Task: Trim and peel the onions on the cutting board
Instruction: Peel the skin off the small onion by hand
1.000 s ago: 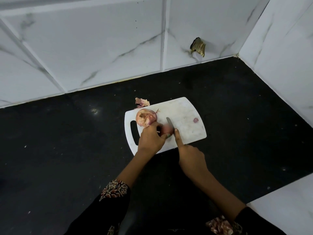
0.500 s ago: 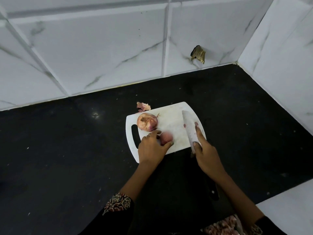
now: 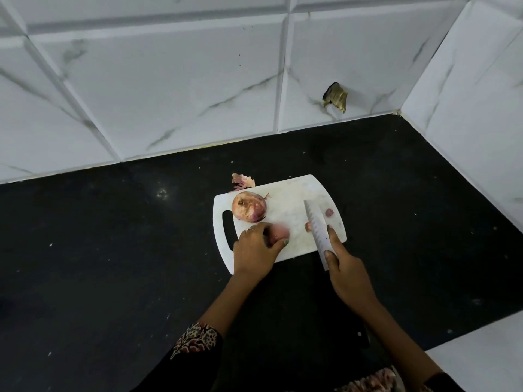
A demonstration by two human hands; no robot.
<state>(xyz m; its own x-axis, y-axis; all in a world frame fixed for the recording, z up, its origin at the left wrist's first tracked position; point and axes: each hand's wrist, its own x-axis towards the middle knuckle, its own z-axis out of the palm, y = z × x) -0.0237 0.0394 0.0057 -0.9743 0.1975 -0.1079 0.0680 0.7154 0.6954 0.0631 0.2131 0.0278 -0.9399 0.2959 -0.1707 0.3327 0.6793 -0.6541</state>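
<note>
A white cutting board (image 3: pixel 288 199) lies on the black counter. An unpeeled onion (image 3: pixel 249 206) sits near the board's handle slot. My left hand (image 3: pixel 256 248) grips a smaller pink onion (image 3: pixel 279 232) on the board's near side. My right hand (image 3: pixel 346 274) holds a knife (image 3: pixel 318 232), its pale blade lying flat over the board's right part, tip pointing away from me. A small cut piece (image 3: pixel 308 227) shows beside the blade, and another trimmed bit (image 3: pixel 329 212) lies near the right edge.
Loose onion skin (image 3: pixel 242 181) lies on the black counter (image 3: pixel 113 250) just behind the board. White marble-look tiled walls close in at the back and right. A hole in the tile (image 3: pixel 336 96) shows on the back wall.
My right hand drew the knife off the small onion and swung it to the right, blade now flat over the board. A cut piece lies beside it. My left hand stayed on the onion.
</note>
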